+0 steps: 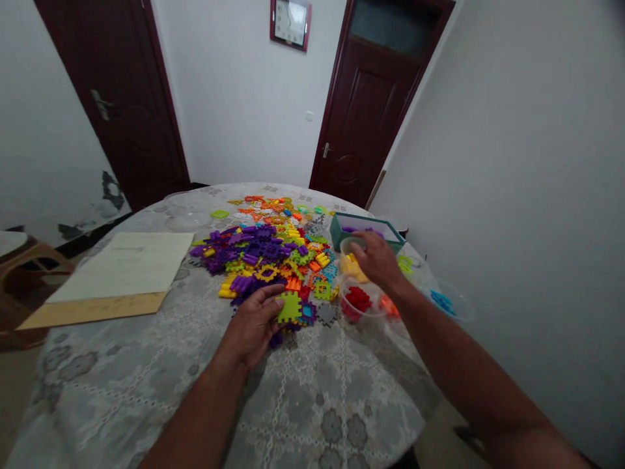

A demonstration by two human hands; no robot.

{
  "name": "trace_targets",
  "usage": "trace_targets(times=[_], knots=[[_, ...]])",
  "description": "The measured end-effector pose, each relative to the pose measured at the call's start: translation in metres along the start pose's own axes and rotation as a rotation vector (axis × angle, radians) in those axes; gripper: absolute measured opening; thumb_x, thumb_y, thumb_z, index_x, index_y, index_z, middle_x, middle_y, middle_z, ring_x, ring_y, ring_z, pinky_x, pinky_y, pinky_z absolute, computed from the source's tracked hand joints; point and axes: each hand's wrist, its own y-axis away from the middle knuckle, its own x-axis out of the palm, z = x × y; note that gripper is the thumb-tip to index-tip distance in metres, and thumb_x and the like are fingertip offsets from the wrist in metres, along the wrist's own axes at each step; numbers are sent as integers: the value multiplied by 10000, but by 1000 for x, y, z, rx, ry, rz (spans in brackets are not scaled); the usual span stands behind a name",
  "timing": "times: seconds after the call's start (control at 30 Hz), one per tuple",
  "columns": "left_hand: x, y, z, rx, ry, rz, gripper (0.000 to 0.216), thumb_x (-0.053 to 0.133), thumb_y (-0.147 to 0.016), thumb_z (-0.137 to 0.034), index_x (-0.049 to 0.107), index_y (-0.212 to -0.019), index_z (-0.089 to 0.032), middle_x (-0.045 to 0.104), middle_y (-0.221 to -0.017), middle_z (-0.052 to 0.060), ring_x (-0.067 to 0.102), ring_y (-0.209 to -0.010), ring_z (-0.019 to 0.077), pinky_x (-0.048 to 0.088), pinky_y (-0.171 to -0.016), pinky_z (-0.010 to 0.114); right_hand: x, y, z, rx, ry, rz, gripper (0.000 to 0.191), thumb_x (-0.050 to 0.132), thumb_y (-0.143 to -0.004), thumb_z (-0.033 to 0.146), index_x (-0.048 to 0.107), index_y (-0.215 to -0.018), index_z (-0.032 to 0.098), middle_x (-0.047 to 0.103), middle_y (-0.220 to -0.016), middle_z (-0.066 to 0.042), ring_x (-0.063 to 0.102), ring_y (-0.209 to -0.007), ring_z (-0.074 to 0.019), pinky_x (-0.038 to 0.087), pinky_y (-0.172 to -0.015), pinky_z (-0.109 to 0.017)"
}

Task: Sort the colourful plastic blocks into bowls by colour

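While our left hand (254,324) rests on the table (312,391) well to the near left of the teal box (338,233), its thumb and curled fingers pinch the left edge of a green tile (291,306), which lies flat and roughly square, so it has no long axis to speak of; the tile sits just rightward of that hand, on the side toward the box, at the near rim of the heap of blocks (266,254) that spreads left of the box. Our right hand (378,260) hangs palm down just in front of the box, far nearer to it than the left, with bent fingers on the rim of a small clear cup (349,247) holding yellow pieces; whether they truly clasp the cup we cannot tell. Nearer to us than the box, just beside the right wrist, stands a clear tub (359,301) of red pieces, and to the right of the box a shallow bowl (461,306) with blue ones. Purple pieces show inside the box
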Motion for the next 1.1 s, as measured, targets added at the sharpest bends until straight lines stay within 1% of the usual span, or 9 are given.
trace_targets(times=[0.13, 0.23, 0.33, 0.47, 0.63, 0.77, 0.9, 1.0, 1.1], knots=[[4, 2, -3, 10, 4, 7, 359, 790, -815, -159, 702, -1162, -150, 770, -1079, 111, 749, -845, 189, 633, -706, 276, 9, 82, 80, -28, -309, 259, 299, 594, -1009, 302, 684, -1281, 218, 759, -1144, -75, 705, -938, -202, 549, -934, -368], [5, 3, -6, 4, -21, 18, 360, 817, -787, -172, 725, -1134, -146, 778, -1026, 104, 741, -814, 183, 624, -691, 267, 16, 114, 116, 54, -475, 292, 392, 635, -970, 247, 643, -1362, 235, 750, -1101, -49, 685, -896, -181, 544, -886, -337], [4, 2, -6, 3, -75, 19, 352, 834, -772, -204, 748, -1108, -145, 784, -1020, 108, 742, -816, 191, 624, -694, 278, 24, 121, 123, 158, -581, 274, 424, 627, -934, 192, 643, -1357, 220, 732, -1045, -36, 659, -848, -164, 536, -829, -310], [5, 1, -4, -11, -148, 16, 355, 845, -788, -300, 759, -1105, -165, 791, -1021, 109, 752, -819, 207, 616, -665, 282, 22, 119, 113, 267, -713, 321, 410, 605, -910, 173, 659, -1314, 226, 699, -943, 2, 636, -789, -137, 505, -710, -252], [6, 1, -6, 73, -108, -81, 247, 804, -823, -285, 742, -1040, -182, 801, -1042, 115, 769, -983, 244, 646, -850, 366, -11, 103, 72, 250, -633, 274, 330, 601, -900, 203, 701, -1214, 212, 666, -842, 21, 599, -707, -119, 472, -658, -235], [-1, -4, -8, 144, -63, -162, 202, 795, -807, -275, 727, -978, -193, 788, -907, 72, 766, -895, 221, 653, -836, 379, -41, 74, -4, 299, -399, 101, 371, 615, -891, 276, 697, -1244, 198, 687, -863, 1, 613, -719, -132, 488, -672, -243], [-3, -5, -8, 198, -84, -198, 220, 807, -782, -311, 723, -950, -197, 760, -859, 47, 743, -852, 207, 653, -771, 347, -56, 48, -84, 521, -239, 50, 429, 611, -863, 334, 703, -1245, 161, 700, -767, 0, 604, -597, -136, 483, -579, -240], [1, -2, -9, 245, -108, -234, 228, 808, -766, -337, 715, -918, -193, 735, -838, 34, 719, -826, 195, 646, -751, 325, -64, 36, -123, 581, -107, -28, 419, 617, -826, 292, 730, -1195, 130, 725, -763, -36, 623, -624, -164, 508, -639, -280], [5, 1, -12, 288, -114, -268, 234, 807, -758, -329, 711, -925, -197, 718, -853, 20, 696, -833, 177, 632, -785, 310, -71, 31, -140, 607, 15, -130, 425, 608, -813, 269, 738, -1183, 106, 768, -907, -122, 669, -771, -222, 532, -804, -371]])
